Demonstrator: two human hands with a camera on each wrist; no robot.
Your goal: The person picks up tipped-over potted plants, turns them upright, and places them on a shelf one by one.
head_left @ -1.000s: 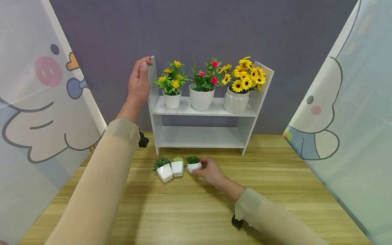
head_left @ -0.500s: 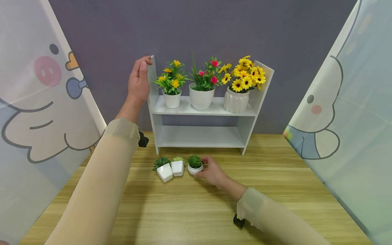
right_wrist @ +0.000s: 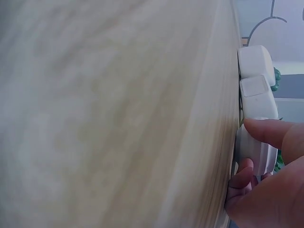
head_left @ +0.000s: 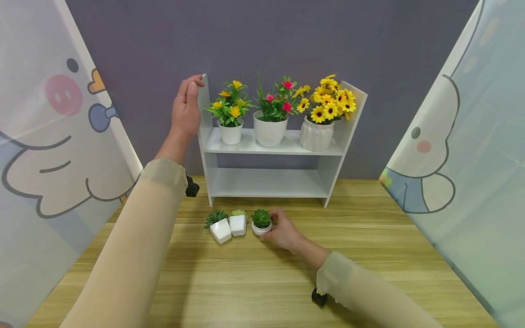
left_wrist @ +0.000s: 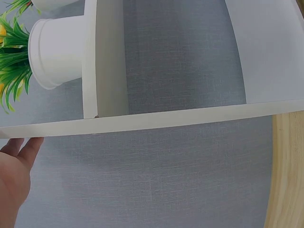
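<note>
My right hand (head_left: pixel 285 233) pinches a small round white pot with a green succulent (head_left: pixel 261 219), thumb on the near side and fingers on the far side. In the right wrist view the thumb presses the white pot (right_wrist: pixel 254 149), which is at the tabletop. To its left two square white pots lie tipped over: one with a pale green succulent (head_left: pixel 238 225), the other with a dark green succulent (head_left: pixel 220 230). My left hand (head_left: pixel 186 109) touches the white shelf's (head_left: pixel 272 183) left side panel near its top. In the left wrist view the fingertips (left_wrist: pixel 32 146) press its outer face.
On the upper shelf stand a pot of orange-yellow flowers (head_left: pixel 231 133), a pot of pink flowers (head_left: pixel 270 130) and a ribbed pot of yellow daisies (head_left: pixel 316 135). The wooden table (head_left: pixel 246 282) runs to a grey wall (head_left: pixel 287 36).
The small round succulent pot has gone from tipped to roughly upright in my right hand, turning in place. The left hand has stayed on the shelf's side panel.
</note>
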